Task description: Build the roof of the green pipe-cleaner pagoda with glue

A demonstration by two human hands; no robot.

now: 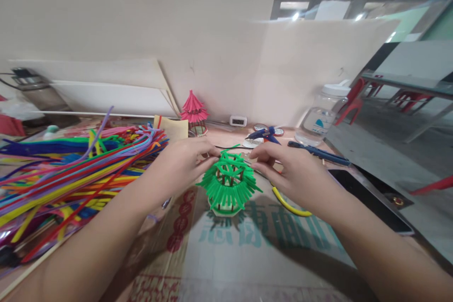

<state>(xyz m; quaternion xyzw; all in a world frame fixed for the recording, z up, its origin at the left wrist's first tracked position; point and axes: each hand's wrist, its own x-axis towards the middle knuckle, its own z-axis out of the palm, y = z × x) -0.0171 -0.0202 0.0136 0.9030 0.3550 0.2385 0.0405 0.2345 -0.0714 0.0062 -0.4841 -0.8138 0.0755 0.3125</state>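
A small green pavilion model point(229, 184) made of pipe cleaners stands on a printed cardboard sheet point(247, 250) in front of me. My left hand point(184, 160) pinches a green strand at the top left of its roof, fingers closed. My right hand point(290, 170) pinches the roof's top right edge, fingers also closed. Both hands touch the model from either side.
A big pile of coloured pipe cleaners point(71, 170) lies at the left. A finished red pavilion model point(194, 112) stands at the back, with a glue gun point(264, 134), a clear jar point(320, 115), a blue tool point(318, 152), yellow-handled pliers point(288, 205) and a phone point(368, 198) at the right.
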